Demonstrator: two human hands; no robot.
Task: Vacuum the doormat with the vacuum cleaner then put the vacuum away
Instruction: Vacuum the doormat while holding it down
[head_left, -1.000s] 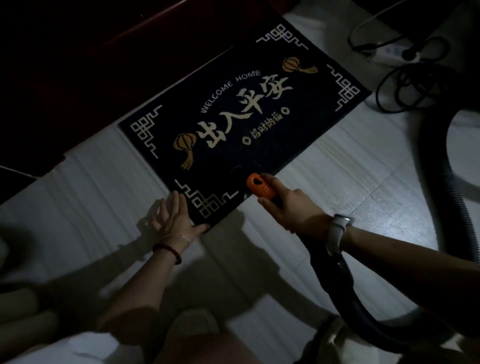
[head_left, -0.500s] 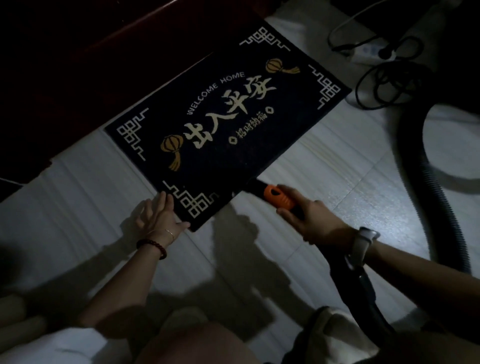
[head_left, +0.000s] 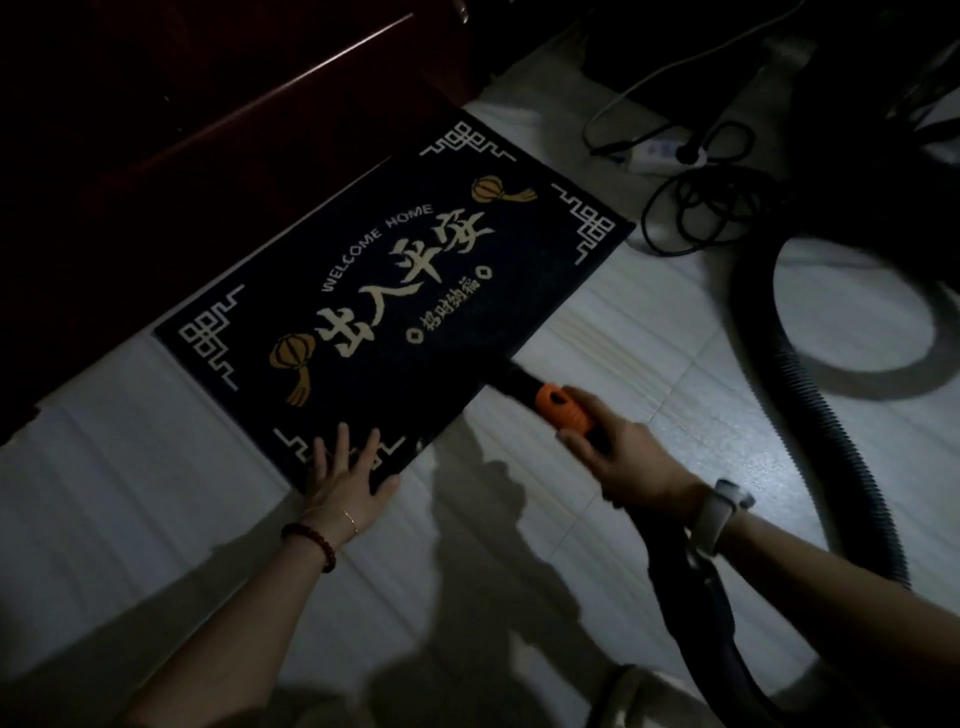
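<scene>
The nozzle (head_left: 524, 387) has slid back from mid-mat to the mat (head_left: 395, 291) edge, right hand (head_left: 618, 457) gripping its orange collar. The left hand (head_left: 345, 478), flat and open, now pins the near corner; vacuuming continues.

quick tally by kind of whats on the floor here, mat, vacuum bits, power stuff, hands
doormat: 1
vacuum nozzle: 1
vacuum hose: 1
power strip: 1
hands: 2, left hand, right hand
total: 6
</scene>
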